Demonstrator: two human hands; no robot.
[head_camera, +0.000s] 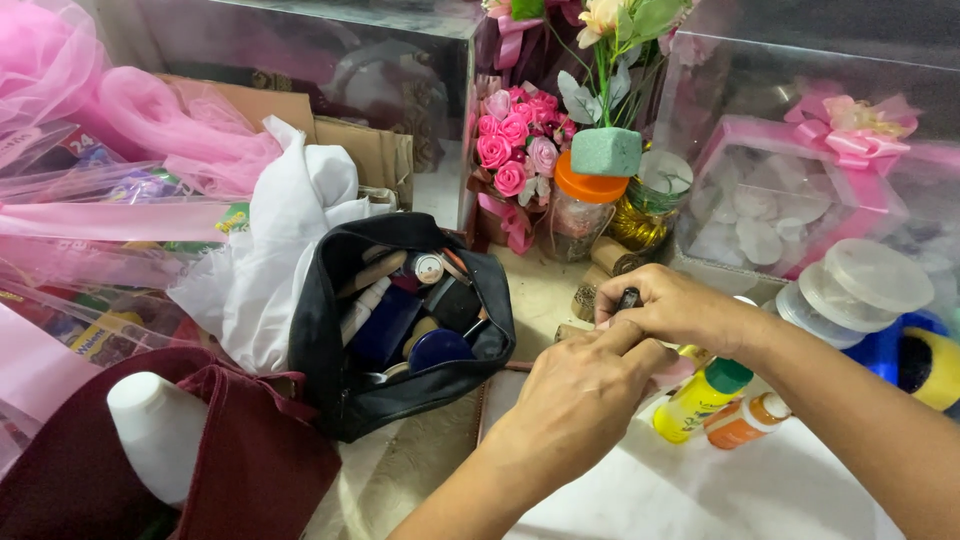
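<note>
My right hand (680, 308) is closed around a small dark tube-like item (628, 298), its tip showing above the fingers. My left hand (578, 395) comes in from below, with its thumb and forefinger touching the same item or something pink beneath it. Both hands work together just right of an open black pouch (345, 395) filled with several cosmetics. A yellow bottle with a green cap (700, 398) and a small orange bottle (747, 420) lie on the white surface just below my right wrist.
A jar with an orange lid (583, 208), pink fabric roses (515, 145) and a clear gift box with a pink bow (790, 195) stand behind. Lidded plastic tubs (855, 290) sit at right. A maroon bag (250, 465), a white bottle (158, 432) and pink wrapping crowd the left.
</note>
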